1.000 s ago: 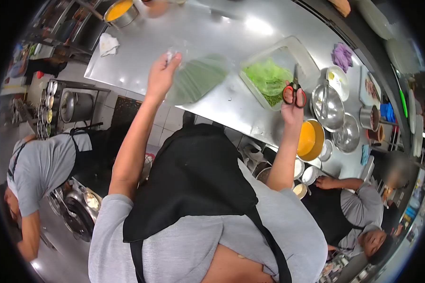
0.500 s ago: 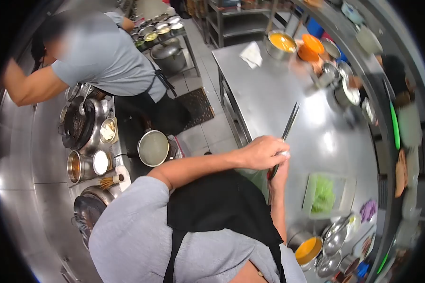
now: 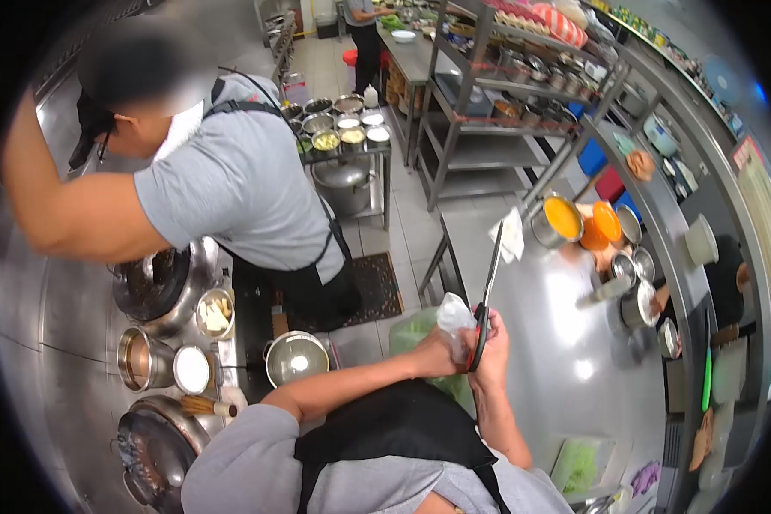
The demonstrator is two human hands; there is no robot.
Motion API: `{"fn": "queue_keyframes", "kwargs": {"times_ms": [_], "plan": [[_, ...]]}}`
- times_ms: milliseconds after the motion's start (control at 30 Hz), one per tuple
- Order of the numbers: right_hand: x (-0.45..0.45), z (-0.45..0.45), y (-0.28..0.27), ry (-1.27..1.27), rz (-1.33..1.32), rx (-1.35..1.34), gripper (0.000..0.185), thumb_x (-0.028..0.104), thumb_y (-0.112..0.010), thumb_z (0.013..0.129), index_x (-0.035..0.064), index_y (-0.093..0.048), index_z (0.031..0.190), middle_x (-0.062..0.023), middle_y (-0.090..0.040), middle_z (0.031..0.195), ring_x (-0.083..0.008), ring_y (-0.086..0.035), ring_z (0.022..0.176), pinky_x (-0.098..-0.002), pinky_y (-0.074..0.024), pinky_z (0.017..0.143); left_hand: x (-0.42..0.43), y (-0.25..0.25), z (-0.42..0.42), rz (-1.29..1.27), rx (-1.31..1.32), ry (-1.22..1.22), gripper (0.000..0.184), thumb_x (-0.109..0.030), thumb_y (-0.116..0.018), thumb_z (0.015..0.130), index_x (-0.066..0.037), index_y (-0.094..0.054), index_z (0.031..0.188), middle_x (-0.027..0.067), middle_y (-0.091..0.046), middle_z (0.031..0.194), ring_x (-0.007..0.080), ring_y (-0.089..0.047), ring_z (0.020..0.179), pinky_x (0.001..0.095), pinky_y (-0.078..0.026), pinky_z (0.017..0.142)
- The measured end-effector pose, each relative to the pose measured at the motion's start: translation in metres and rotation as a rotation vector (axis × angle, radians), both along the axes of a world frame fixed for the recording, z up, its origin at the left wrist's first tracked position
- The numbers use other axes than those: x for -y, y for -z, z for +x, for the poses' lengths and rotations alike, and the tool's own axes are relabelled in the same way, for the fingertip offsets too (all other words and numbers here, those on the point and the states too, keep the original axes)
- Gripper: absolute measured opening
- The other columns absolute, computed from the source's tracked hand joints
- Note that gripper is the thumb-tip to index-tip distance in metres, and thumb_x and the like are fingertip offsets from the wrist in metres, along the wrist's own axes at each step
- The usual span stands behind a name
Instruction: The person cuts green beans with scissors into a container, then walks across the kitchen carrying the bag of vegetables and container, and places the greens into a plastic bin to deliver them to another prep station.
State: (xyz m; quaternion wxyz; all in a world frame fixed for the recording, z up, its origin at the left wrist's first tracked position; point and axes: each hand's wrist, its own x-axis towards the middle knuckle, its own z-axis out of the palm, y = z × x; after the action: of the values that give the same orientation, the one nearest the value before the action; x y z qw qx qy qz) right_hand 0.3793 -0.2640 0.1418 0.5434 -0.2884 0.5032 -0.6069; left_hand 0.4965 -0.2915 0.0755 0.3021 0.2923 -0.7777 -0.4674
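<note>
My right hand is closed around the black-and-red handles of a pair of scissors, whose long blades point away toward the far end of the steel table. Close beside it, my left hand grips a crumpled piece of clear plastic; its fingers are partly hidden. Below my hands, a translucent green plastic bag hangs by the table's near edge. Beyond the blade tips a white cloth lies on the table.
A co-worker stands at the stove on the left with an arm raised. Near me are a wide pot and woks. A plastic tub of greens sits on the table, with pots of orange liquid farther off. Shelving stands behind.
My view has tilted up, showing more of the room. My hands have drawn apart slightly, and the clear plastic now shows in my left hand. The scissors now point more upright in view.
</note>
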Motion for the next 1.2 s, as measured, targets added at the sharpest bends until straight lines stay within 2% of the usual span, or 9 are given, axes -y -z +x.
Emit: {"fn": "queue_keyframes", "kwargs": {"times_ms": [133, 233, 367, 500, 600, 733, 967, 1133, 1200], "plan": [[0.065, 0.000, 0.008, -0.023, -0.010, 0.057, 0.038, -0.008, -0.067, 0.077, 0.0031, -0.054, 0.111, 0.0015, -0.055, 0.080, -0.0086, -0.054, 0.065, -0.0220, -0.0453, 0.061, 0.070, 0.019, 0.016, -0.180, 0.257, 0.021, 0.035, -0.018, -0.064, 0.079, -0.006, -0.060, 0.112, 0.0193, -0.060, 0.117, 0.0404, -0.052, 0.115, 0.0486, -0.038, 0.102], [0.115, -0.002, 0.021, -0.056, -0.051, 0.015, 0.035, -0.003, -0.071, 0.080, 0.0030, -0.054, 0.110, 0.0000, -0.057, 0.080, -0.0096, -0.057, 0.066, -0.0215, -0.0449, 0.056, 0.125, 0.055, 0.016, -0.322, 0.133, -0.043, 0.032, -0.022, -0.068, 0.077, -0.006, -0.062, 0.105, 0.0174, -0.064, 0.105, 0.0374, -0.057, 0.106, 0.0485, -0.041, 0.095], [0.176, -0.037, 0.044, 0.074, -0.107, -0.122, 0.038, 0.006, -0.074, 0.083, 0.0018, -0.051, 0.113, -0.0051, -0.062, 0.081, -0.0119, -0.060, 0.065, -0.0225, -0.0447, 0.050, 0.217, 0.095, 0.032, -0.077, 0.330, -0.125, 0.024, -0.022, -0.061, 0.082, -0.006, -0.066, 0.099, 0.0217, -0.067, 0.097, 0.0423, -0.062, 0.095, 0.0503, -0.049, 0.084], [0.224, -0.061, 0.037, 0.100, 0.016, -0.048, 0.045, 0.011, -0.071, 0.086, -0.0032, -0.046, 0.121, -0.0113, -0.064, 0.077, -0.0128, -0.056, 0.053, -0.0242, -0.0451, 0.046, 0.295, 0.048, 0.050, 0.208, 0.322, -0.469, 0.033, -0.027, -0.065, 0.082, -0.002, -0.069, 0.104, 0.0253, -0.068, 0.098, 0.0425, -0.066, 0.093, 0.0479, -0.051, 0.080], [0.260, -0.068, 0.052, 0.078, 0.080, -0.059, 0.043, 0.013, -0.071, 0.088, -0.0030, -0.046, 0.119, -0.0116, -0.061, 0.075, -0.0157, -0.058, 0.056, -0.0268, -0.0466, 0.047, 0.369, 0.069, 0.064, -0.032, 0.217, -0.633, 0.029, -0.023, -0.065, 0.085, 0.001, -0.069, 0.101, 0.0296, -0.066, 0.094, 0.0455, -0.065, 0.092, 0.0487, -0.052, 0.078], [0.294, -0.066, 0.062, 0.030, 0.222, 0.051, 0.036, 0.021, -0.068, 0.092, 0.0000, -0.053, 0.118, -0.0044, -0.057, 0.071, -0.0122, -0.055, 0.054, -0.0258, -0.0450, 0.046, 0.447, 0.046, 0.055, 0.113, 0.253, -0.828, 0.038, -0.030, -0.063, 0.088, 0.002, -0.067, 0.108, 0.0297, -0.067, 0.100, 0.0462, -0.063, 0.099, 0.0495, -0.048, 0.083], [0.356, -0.055, 0.099, 0.128, 0.400, 0.195, 0.038, 0.037, -0.066, 0.094, 0.0028, -0.061, 0.110, -0.0021, -0.057, 0.071, -0.0115, -0.052, 0.053, -0.0259, -0.0427, 0.045, 0.588, 0.119, 0.038, 0.254, 0.205, -0.567, 0.043, -0.035, -0.058, 0.090, 0.000, -0.065, 0.114, 0.0291, -0.066, 0.106, 0.0461, -0.062, 0.103, 0.0468, -0.048, 0.083], [0.396, -0.045, 0.116, 0.355, 0.543, 0.190, 0.035, 0.037, -0.068, 0.093, 0.0034, -0.058, 0.096, -0.0029, -0.057, 0.069, -0.0116, -0.053, 0.054, -0.0256, -0.0428, 0.046, 0.656, 0.195, 0.014, 0.196, 0.474, -0.202, 0.042, -0.031, -0.054, 0.093, 0.004, -0.062, 0.113, 0.0306, -0.064, 0.108, 0.0453, -0.059, 0.109, 0.0458, -0.046, 0.089], [0.415, -0.042, 0.122, 0.466, 0.606, 0.181, 0.033, 0.036, -0.067, 0.093, 0.0043, -0.058, 0.091, -0.0027, -0.057, 0.069, -0.0121, -0.053, 0.053, -0.0265, -0.0415, 0.045, 0.672, 0.168, 0.002, 0.313, 0.693, 0.029, 0.042, -0.029, -0.053, 0.092, 0.002, -0.061, 0.118, 0.0300, -0.062, 0.117, 0.0452, -0.056, 0.115, 0.0472, -0.045, 0.093]]}}
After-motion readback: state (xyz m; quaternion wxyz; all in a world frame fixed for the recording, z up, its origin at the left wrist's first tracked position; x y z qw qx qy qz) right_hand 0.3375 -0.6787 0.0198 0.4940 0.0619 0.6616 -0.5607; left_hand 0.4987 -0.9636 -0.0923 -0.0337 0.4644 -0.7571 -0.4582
